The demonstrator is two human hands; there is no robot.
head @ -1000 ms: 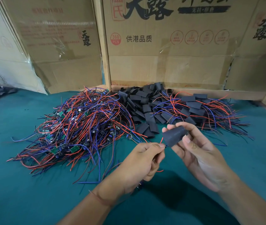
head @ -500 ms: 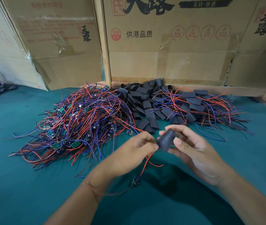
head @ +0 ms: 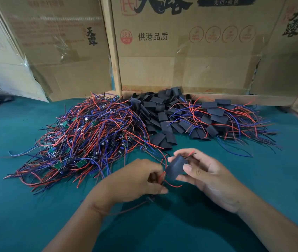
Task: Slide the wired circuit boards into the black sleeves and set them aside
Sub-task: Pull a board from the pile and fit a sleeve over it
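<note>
Green cloth surface (head: pixel 26 206); cardboard boxes (head: pixel 190 66) stand along the far edge. Far left: heap of wired boards (head: pixel 90 135). Left hand (head: pixel 135 180) pinches red wires (head: pixel 162 176). Right hand (head: pixel 208 177) grips the black sleeve (head: pixel 176 169), near centre. Far right: sleeved pile (head: pixel 215 119).

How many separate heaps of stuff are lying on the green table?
3: a heap of bare wired boards at left, loose black sleeves in the middle, and sleeved boards at right. Others may lie out of view.
</note>
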